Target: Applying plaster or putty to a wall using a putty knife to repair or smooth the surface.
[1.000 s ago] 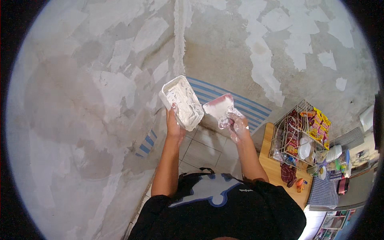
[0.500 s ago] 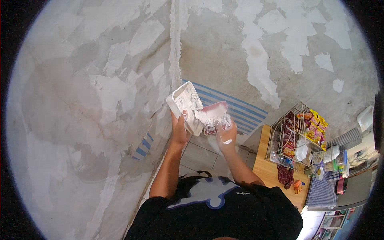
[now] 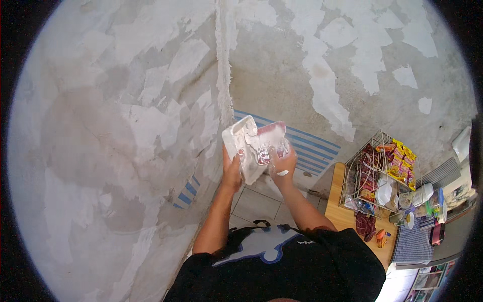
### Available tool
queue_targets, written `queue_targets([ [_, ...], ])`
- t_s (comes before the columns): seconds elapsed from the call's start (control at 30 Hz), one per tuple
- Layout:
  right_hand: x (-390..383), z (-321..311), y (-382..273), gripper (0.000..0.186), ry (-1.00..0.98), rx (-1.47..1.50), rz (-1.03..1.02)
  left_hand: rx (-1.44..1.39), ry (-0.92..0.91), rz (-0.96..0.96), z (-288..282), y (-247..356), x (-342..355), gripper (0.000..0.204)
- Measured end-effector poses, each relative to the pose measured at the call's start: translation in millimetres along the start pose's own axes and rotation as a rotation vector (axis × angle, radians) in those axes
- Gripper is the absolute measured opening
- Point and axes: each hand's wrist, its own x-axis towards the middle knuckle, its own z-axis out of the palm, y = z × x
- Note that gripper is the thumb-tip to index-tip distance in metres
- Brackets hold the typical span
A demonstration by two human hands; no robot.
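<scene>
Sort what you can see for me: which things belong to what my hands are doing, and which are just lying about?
In use:
- white tray with white paste, in the left hand
- reddish scraper, in the right hand

Apparently just lying about:
- wire rack with yellow packets
- dark red cloth
- small orange item on the wooden table

— Item: head view. Mounting?
— Worn on the person's head; left one of two side-by-side fisheye cameras.
— Facing?
— Down and ahead, upright, unmirrored. Black shirt at the lower edge, left hand and right hand near the centre, wall corner above.
— Range?
— Shirt close; hands a little farther; tiled floor and walls beyond.
— Field?
— Wide, round, black at the corners; table slanting at right, edges bending toward the rim.
</scene>
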Motion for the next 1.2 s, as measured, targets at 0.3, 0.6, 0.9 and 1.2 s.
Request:
queue_targets([
  [0.3,8.8,11.7,-19.2,0.029,-0.015,-0.052,-0.06,-0.015,0.021,-0.075,-15.2,-14.7,-2.9,0.058],
  [0.6,28.5,10.8,7.6,0.031,-0.196,0.557,0.319,-0.164,0.034,-0.3,-41.6,-6.7,0.6,0.055],
  [0.9,39.0,-11.4,52.2,0.027,-0.255,0.854,0.646,-0.184,0.198,-0.395,-67.3,-14.2,7.0,0.058],
  [1.2,57.5,-15.1,157.8,0.03,-0.362,0.867,0.833,-0.309,0.405,-0.395,-107.8,-51.0,47.1,0.056],
])
